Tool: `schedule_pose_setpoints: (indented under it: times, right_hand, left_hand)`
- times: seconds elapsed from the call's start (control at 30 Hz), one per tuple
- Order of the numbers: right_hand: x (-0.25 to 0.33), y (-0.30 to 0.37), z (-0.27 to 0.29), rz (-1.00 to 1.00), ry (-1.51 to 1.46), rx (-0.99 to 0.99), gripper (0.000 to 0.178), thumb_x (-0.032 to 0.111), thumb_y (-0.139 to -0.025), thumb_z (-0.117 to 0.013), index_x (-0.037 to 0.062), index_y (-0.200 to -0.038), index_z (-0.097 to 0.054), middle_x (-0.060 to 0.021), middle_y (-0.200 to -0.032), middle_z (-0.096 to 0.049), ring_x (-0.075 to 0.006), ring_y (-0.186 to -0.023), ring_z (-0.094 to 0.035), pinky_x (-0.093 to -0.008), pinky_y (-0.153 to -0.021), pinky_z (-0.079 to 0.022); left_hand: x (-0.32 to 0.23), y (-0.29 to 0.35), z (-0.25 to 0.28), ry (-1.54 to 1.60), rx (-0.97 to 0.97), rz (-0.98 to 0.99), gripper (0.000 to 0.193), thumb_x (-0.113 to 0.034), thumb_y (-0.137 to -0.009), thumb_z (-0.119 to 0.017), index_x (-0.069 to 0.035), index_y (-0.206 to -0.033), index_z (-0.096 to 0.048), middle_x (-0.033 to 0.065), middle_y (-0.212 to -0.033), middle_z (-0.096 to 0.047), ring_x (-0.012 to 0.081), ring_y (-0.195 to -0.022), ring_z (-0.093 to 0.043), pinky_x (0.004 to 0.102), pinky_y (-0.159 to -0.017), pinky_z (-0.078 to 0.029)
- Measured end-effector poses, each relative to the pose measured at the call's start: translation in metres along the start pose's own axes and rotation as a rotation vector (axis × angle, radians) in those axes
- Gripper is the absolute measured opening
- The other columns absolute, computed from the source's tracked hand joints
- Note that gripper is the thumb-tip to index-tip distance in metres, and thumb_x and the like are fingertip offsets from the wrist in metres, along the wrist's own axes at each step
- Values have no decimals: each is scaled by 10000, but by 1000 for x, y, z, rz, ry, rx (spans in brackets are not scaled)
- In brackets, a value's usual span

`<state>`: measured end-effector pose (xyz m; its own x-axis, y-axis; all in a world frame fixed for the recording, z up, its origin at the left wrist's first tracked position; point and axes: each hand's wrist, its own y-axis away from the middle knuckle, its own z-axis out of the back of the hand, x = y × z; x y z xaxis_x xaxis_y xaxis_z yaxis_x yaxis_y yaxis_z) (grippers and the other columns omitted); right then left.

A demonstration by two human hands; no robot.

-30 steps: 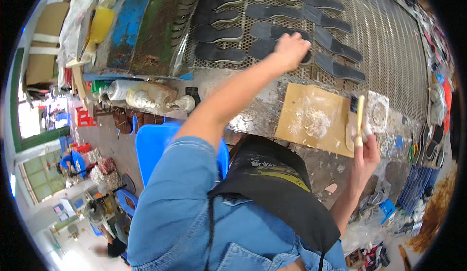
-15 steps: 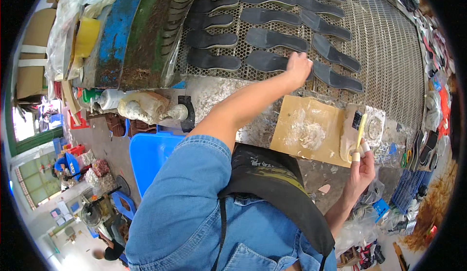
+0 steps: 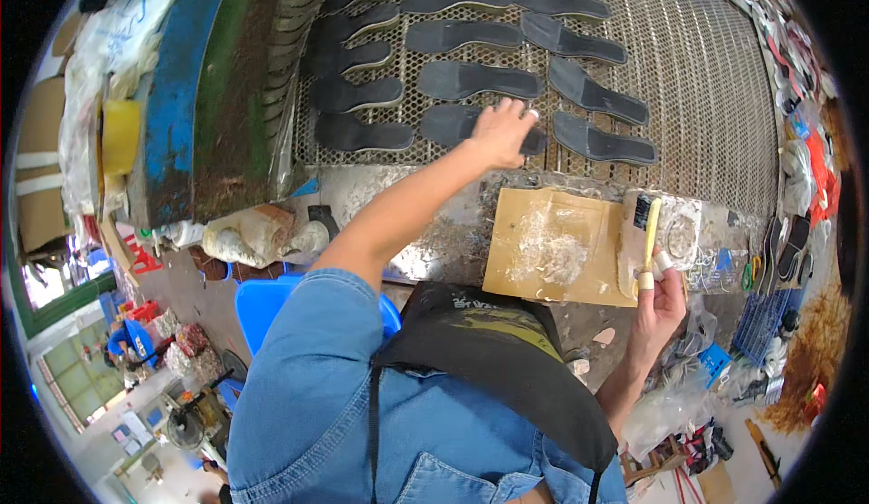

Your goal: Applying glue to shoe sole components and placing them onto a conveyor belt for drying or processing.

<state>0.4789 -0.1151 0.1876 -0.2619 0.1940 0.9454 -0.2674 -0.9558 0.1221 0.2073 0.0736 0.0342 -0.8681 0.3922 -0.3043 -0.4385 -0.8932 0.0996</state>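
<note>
My left hand (image 3: 503,133) rests over the front insole (image 3: 445,126) of the middle column, its fingers loosely spread and covering part of that dark piece. A white finger cover shows on one fingertip. In my right hand (image 3: 663,300), also with pale covers on its fingertips, is a brush (image 3: 652,232) with a yellow handle and black bristles. The brush is beside a whitish, glue-crusted block (image 3: 681,232). Left of it lies a brown cardboard sheet (image 3: 516,242) smeared with dried white residue.
Several dark insoles lie in columns on a metal mesh surface (image 3: 697,97). A rusty blue and green machine frame (image 3: 186,97) borders it on the left. A blue plastic chair (image 3: 258,309) is beside my left arm. Bags, scraps and a blue basket (image 3: 760,323) crowd the right.
My left hand has shifted a little left along the insole, and its fingers have spread from a tighter curl. The whole view has moved slightly; my right hand still holds the brush.
</note>
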Motion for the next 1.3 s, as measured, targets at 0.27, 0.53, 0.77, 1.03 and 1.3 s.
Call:
schedule_pose_setpoints:
  times: [0.27,0.53,0.77,1.03,1.3]
  right_hand:
    - [-1,-8,-5,-25,-44,-54,378,-34,-919,-565,-75,-1294,-538,-64,-1120,-629,-98,-964,-600,-221,-857,-454]
    - [-2,-2,-6,-41,-52,-107,390,-29,-930,-538,-52,-1319,-521,-58,-1196,-604,-105,-1021,-584,-239,-892,-447]
    - [67,11,-27,74,-168,-74,406,-14,-924,-558,-31,-1327,-518,-48,-1193,-601,-78,-931,-566,-206,-802,-457]
    - [124,32,-43,430,24,119,369,-48,-810,-660,-2,-1175,-633,-75,-795,-576,-161,-690,-540,-282,-644,-443]
    - [133,60,-40,579,146,248,364,-35,-788,-667,14,-1148,-647,-104,-787,-541,-231,-665,-544,-326,-626,-441]
  left_hand:
    - [67,-60,-14,56,-274,-1,631,-126,-586,-765,-64,-1173,-541,105,-1190,-556,294,-1146,-503,466,-917,-454]
    - [48,-50,92,76,-320,29,695,-194,-602,-790,-108,-1249,-550,96,-1058,-629,288,-1045,-564,430,-865,-474]
    - [-18,64,187,1237,-646,-206,1003,-50,-643,-827,-80,-1473,-264,116,-1262,-555,231,-1127,-584,370,-939,-514]
    - [-90,150,185,1134,-1011,-139,1061,-111,-638,-864,-65,-1466,-203,156,-1307,-486,229,-1137,-554,386,-957,-479]
    - [-111,181,184,1086,-1093,-222,1078,-149,-622,-879,-69,-1462,-208,173,-1299,-480,241,-1156,-530,399,-961,-470]
